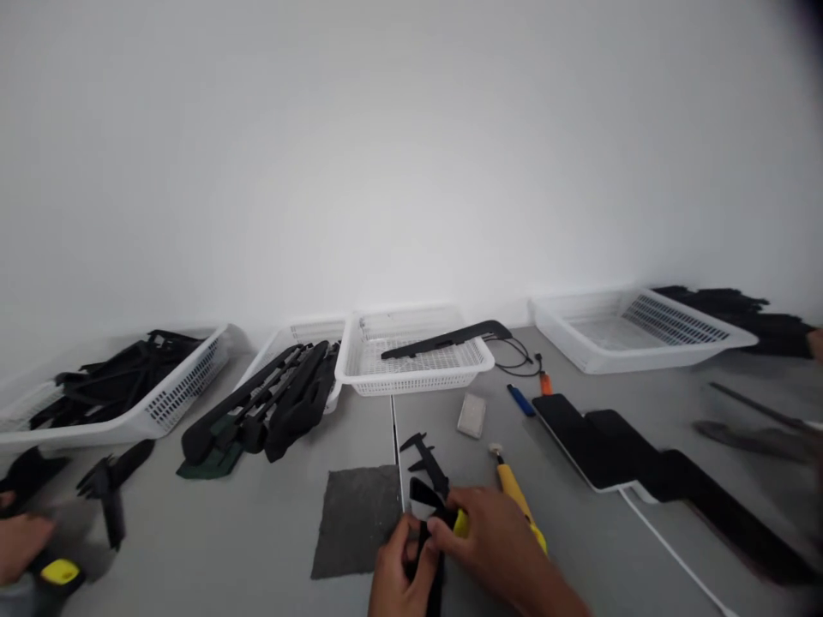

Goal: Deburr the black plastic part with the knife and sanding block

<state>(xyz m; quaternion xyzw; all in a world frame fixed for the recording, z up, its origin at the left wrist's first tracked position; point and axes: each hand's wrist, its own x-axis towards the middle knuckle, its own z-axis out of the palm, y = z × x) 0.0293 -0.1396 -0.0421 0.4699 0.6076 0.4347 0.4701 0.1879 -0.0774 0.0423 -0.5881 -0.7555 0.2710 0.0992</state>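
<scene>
My left hand [404, 572] is closed round a narrow black part [435, 591], pinched between thumb and fingers. My right hand [492, 536] meets it, closed on a small tool with a yellow grip [461, 522]; its working end is hidden by the fingers, so its kind does not show. A black piece with a pale side [424, 494] sticks up just beyond the fingertips. Black calipers [429, 463] lie right in front of both hands. Left of them is a dark grey square sheet [357, 518]; to the right rests a yellow-handled tool [518, 497] with a round pale tip.
White baskets [415, 383] stand along the wall, several with long black parts [289, 394]. A small pale block [471, 415], a blue tool [520, 400], an orange-ended cable [546, 383] and flat black panels [604, 446] lie rightward. Another person's hand [22, 544] works at left.
</scene>
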